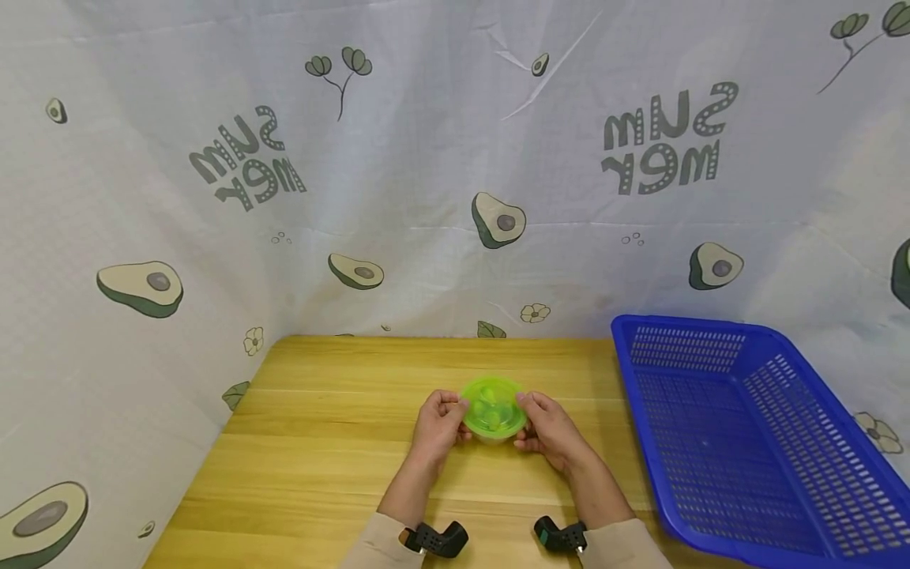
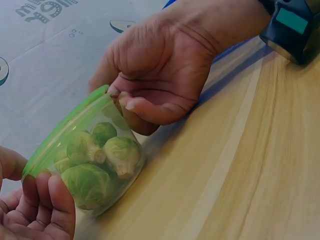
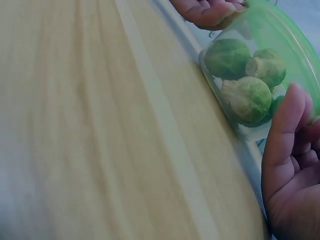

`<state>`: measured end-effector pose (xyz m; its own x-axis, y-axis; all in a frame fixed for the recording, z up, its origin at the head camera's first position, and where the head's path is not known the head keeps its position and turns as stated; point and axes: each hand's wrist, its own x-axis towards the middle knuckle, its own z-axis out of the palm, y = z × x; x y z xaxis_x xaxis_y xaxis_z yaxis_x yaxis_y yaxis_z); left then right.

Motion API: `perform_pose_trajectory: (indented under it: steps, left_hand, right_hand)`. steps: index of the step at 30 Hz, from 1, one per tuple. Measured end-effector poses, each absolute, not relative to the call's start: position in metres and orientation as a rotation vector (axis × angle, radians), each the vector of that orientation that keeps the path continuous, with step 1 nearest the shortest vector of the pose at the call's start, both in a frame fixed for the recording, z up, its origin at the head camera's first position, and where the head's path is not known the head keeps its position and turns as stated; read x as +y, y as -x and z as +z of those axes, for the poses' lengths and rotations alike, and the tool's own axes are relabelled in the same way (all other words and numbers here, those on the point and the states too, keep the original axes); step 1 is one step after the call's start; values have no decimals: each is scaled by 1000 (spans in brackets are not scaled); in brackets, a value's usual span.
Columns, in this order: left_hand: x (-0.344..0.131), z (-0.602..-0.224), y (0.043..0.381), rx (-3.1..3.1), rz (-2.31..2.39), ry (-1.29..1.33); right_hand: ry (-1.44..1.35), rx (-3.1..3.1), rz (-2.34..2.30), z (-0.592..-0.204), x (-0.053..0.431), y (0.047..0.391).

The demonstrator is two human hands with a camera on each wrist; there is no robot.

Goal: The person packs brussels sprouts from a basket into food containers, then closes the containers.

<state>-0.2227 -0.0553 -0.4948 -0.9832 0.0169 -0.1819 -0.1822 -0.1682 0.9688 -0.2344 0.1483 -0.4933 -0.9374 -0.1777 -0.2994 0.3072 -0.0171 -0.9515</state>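
Observation:
A round clear plastic food container (image 2: 125, 150) with a green lid (image 1: 492, 408) is held between both hands over the wooden table. Several Brussels sprouts (image 3: 247, 100) show through its clear side. My left hand (image 1: 437, 425) pinches the left edge of the lid, thumb on top and fingers curled below the rim. On the opposite edge, my right hand (image 1: 550, 433) grips the rim in the same way. The lid sits on the container's mouth all the way round, as far as it shows. In the left wrist view the container's base is close to the tabletop.
A large blue plastic basket (image 1: 640, 442) with slotted walls stands to the right of the hands. The wooden table (image 1: 320, 474) reaches back to a white curtain (image 1: 426, 158) printed with avocados. Black bands with small devices (image 1: 444, 540) are on both wrists.

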Motion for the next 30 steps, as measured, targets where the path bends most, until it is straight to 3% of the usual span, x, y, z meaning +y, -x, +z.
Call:
perform_pose_trajectory:
  steps: [20,30]
  left_hand:
    - [-56,-499,226,1936,2278,119]
    - [-58,-496,227,1939,2284,103]
  right_hand:
    - [-230,1830,-1960,-493,144,245]
    - [-211,2137,-1952,-492,133,245]
